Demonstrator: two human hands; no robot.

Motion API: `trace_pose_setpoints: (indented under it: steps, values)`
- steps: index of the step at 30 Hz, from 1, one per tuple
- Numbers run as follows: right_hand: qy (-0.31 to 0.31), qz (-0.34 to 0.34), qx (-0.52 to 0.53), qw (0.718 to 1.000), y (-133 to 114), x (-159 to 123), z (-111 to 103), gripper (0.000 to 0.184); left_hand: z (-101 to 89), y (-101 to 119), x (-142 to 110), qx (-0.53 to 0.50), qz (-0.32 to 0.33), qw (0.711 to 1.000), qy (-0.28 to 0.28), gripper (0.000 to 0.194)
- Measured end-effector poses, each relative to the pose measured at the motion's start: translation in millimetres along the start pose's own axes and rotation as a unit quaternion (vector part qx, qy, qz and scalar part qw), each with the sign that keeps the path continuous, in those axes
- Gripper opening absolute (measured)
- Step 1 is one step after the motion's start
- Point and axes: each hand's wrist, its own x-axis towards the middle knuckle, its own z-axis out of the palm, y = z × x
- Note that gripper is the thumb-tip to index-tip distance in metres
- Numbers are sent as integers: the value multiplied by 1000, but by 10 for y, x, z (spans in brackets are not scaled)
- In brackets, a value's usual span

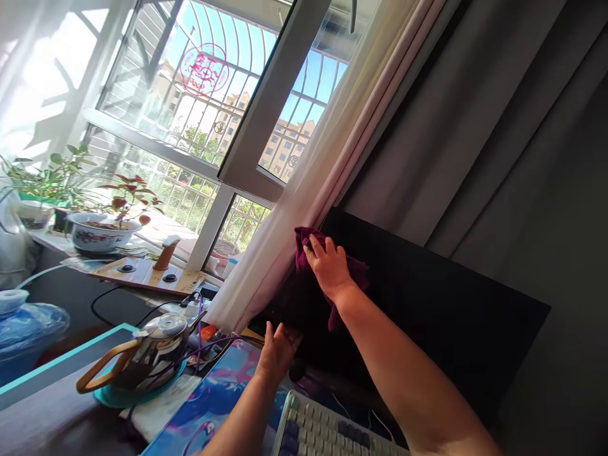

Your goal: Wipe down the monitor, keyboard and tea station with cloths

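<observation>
A dark, wide computer monitor (437, 310) stands tilted across the view, its screen black. My right hand (327, 263) presses a purple cloth (357, 271) against the screen near its upper left corner, fingers spread over the fabric. Part of the cloth hangs down below my wrist. Lower down, my left hand (277, 351) grips the monitor's bottom edge near the left corner, thumb raised; its fingertips fade into the dark. Below the screen, a white keyboard (323, 430) with some purple keys lies on a blue patterned desk mat (213, 396).
A glass kettle (164, 345) with a wooden handle stands left of the mat, by tangled cables (209, 348). Potted plants (104, 231) and a wooden board (147, 275) line the windowsill. A white curtain (285, 253) hangs close to the monitor's left side; grey curtains (427, 126) hang behind.
</observation>
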Motion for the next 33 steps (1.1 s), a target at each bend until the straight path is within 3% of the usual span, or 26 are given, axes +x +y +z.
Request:
trace_pose_setpoints:
  steps: [4, 8, 17, 22, 27, 33]
  values:
    - [44, 101, 18, 994, 410, 295, -365, 63, 49, -8, -29, -7, 15, 999, 38, 33]
    - [89, 191, 44, 976, 647, 539, -593, 63, 46, -13, 2, 17, 15, 998, 57, 24]
    - [-30, 192, 90, 977, 877, 739, -770, 82, 103, -11, 31, 30, 14, 995, 91, 45]
    - [-45, 167, 91, 981, 1076, 550, -786, 87, 164, 48, 25, 50, 16, 993, 102, 45]
    - [-38, 183, 81, 979, 1379, 149, -716, 85, 322, 85, 0, 80, 19, 989, 124, 56]
    - [-78, 198, 97, 972, 1839, -349, -765, 87, 503, 87, -65, 123, 30, 978, 165, 46]
